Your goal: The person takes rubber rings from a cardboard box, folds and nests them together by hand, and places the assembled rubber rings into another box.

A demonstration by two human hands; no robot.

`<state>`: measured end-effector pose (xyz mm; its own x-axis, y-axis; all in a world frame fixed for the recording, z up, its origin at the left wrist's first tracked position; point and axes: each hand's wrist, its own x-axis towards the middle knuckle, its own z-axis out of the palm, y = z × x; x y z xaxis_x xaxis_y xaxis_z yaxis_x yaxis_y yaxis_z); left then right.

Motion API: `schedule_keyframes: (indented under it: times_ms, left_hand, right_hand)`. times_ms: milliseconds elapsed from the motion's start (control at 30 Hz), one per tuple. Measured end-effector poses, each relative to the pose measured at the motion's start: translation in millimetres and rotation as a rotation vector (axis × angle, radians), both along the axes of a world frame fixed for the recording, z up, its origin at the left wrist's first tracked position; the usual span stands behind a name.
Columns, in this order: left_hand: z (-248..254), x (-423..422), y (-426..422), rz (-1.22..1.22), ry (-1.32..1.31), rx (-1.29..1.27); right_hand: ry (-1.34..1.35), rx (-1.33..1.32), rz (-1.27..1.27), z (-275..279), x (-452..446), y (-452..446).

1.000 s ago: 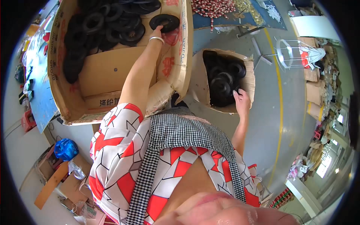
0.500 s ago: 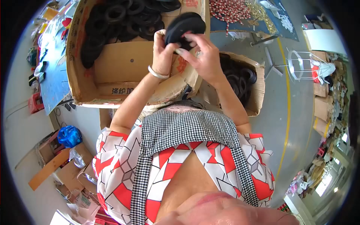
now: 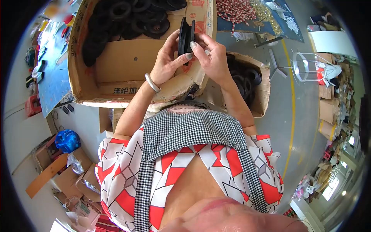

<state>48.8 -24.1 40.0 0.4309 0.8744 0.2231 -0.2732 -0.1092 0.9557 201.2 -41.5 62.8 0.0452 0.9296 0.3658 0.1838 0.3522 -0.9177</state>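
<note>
Between my two hands a black ring-shaped piece (image 3: 183,40) stands upright, seen edge-on as two thin discs with a narrow gap between them. My left hand (image 3: 167,63), with a white bangle (image 3: 152,82) at the wrist, is closed on the left disc, thumb at its lower edge. Around the right disc my right hand (image 3: 213,58) is closed, its thumb pressed near the gap. Below them is a large cardboard box (image 3: 116,62) with several black rings (image 3: 119,11) heaped at its far end. A smaller carton (image 3: 264,87) on the right holds more black rings (image 3: 247,79).
A blue table (image 3: 232,28) at the far right carries red and white beads (image 3: 235,11) and gold strands (image 3: 268,17). Another blue surface (image 3: 56,83) lies at left. A white wire frame (image 3: 305,65) stands on the grey floor; cartons (image 3: 326,112) line the right side.
The black piece has turned from showing its round face at a tilt to edge-on. My hands have moved slightly lower and now grip it from both sides.
</note>
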Motion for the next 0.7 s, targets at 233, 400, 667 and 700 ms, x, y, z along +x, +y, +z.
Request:
schedule_keyframes:
  times_ms: [233, 400, 667, 700]
  left_hand:
    - [-15, 10, -3, 0.015, -0.233, -0.242]
    - [-29, -10, 11, -0.039, -0.654, -0.594]
    - [-8, -18, 7, 0.211, -0.393, -0.290]
    - [-6, -9, 1, 0.190, -0.340, -0.246]
  right_hand:
    - [-0.028, -0.112, -0.145, -15, 5, 0]
    - [0.380, -0.411, -0.252, -15, 50, 9]
    - [-0.088, 0.212, -0.705, -21, 72, -7]
    - [-0.364, 0.329, -0.647, -16, 48, -10]
